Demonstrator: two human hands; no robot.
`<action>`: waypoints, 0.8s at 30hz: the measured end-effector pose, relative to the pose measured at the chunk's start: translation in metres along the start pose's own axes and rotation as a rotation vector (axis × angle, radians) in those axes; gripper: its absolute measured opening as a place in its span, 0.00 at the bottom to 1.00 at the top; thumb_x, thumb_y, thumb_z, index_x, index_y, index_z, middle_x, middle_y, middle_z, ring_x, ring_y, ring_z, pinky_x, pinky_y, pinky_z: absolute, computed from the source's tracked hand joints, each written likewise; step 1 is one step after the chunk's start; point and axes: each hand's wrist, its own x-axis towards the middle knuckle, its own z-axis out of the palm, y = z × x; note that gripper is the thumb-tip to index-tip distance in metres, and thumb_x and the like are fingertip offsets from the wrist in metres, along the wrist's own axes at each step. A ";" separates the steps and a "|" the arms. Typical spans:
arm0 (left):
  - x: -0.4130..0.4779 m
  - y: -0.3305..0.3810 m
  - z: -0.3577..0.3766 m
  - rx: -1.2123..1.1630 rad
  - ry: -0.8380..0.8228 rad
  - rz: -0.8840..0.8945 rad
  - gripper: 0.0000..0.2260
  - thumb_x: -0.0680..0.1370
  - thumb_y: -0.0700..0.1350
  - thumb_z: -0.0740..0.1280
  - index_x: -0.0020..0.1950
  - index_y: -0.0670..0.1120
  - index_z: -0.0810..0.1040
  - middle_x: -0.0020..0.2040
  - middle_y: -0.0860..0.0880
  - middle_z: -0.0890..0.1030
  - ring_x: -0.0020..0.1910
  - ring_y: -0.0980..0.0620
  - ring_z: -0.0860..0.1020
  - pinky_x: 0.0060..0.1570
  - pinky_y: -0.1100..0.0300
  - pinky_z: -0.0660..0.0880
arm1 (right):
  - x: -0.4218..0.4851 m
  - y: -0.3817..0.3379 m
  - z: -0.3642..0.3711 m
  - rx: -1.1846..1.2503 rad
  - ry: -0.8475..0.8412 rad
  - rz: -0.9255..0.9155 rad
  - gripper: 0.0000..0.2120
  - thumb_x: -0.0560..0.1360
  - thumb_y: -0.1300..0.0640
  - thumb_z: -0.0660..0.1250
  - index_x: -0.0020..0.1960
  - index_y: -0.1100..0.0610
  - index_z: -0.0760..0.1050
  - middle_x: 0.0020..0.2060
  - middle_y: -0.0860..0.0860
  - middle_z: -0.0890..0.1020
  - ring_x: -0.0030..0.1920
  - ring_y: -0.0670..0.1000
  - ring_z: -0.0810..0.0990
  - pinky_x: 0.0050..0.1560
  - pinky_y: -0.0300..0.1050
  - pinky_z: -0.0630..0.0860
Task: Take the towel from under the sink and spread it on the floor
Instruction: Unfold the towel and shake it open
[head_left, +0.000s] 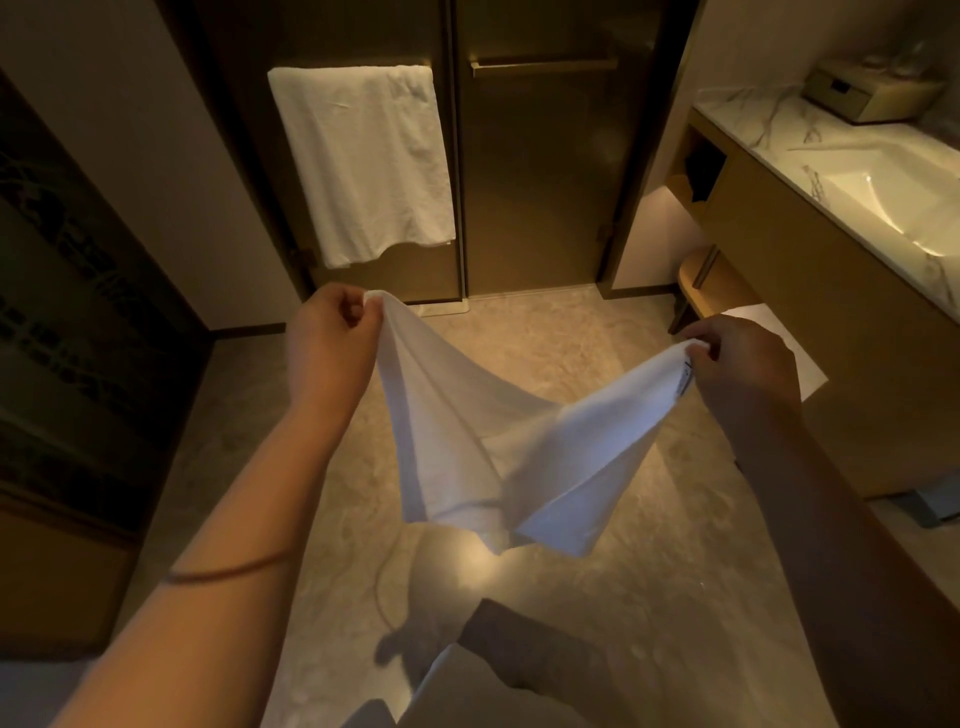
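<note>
Left hand (332, 332) and right hand (737, 358) each pinch a corner of the white towel (493, 441) — its twisted, sagging middle could land bunched on the floor (571, 623).

Dim, warm light, glare on the glossy floor (467, 558), dark blurred edges, wide-angle bending at the corners.

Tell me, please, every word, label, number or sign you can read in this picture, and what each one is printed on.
No text can be read.
Tag on the edge of the held towel, beside the right hand: dark printing, too small and blurred to read.
Box on the counter by the sink: a dark mark on its front, no legible lettering.
Hanging towel: nothing printed.
</note>
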 end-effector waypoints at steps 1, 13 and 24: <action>-0.001 0.000 0.001 0.012 0.002 0.003 0.09 0.78 0.50 0.63 0.52 0.47 0.79 0.43 0.50 0.81 0.41 0.52 0.79 0.45 0.51 0.79 | 0.000 0.003 0.001 -0.003 -0.009 0.002 0.13 0.78 0.61 0.61 0.60 0.58 0.77 0.57 0.57 0.80 0.57 0.57 0.77 0.58 0.49 0.72; -0.010 0.016 0.030 0.041 -0.058 0.011 0.09 0.79 0.49 0.62 0.52 0.47 0.78 0.43 0.48 0.81 0.41 0.52 0.79 0.41 0.59 0.76 | 0.000 0.043 0.007 -0.026 0.037 -0.028 0.09 0.77 0.61 0.64 0.53 0.62 0.80 0.48 0.61 0.82 0.50 0.59 0.78 0.49 0.43 0.66; -0.016 0.018 0.064 0.060 -0.035 0.008 0.09 0.79 0.50 0.62 0.51 0.47 0.78 0.42 0.51 0.79 0.39 0.56 0.77 0.36 0.64 0.71 | 0.005 0.075 0.008 0.040 0.018 0.020 0.09 0.76 0.63 0.64 0.55 0.63 0.79 0.51 0.61 0.81 0.53 0.58 0.78 0.51 0.44 0.67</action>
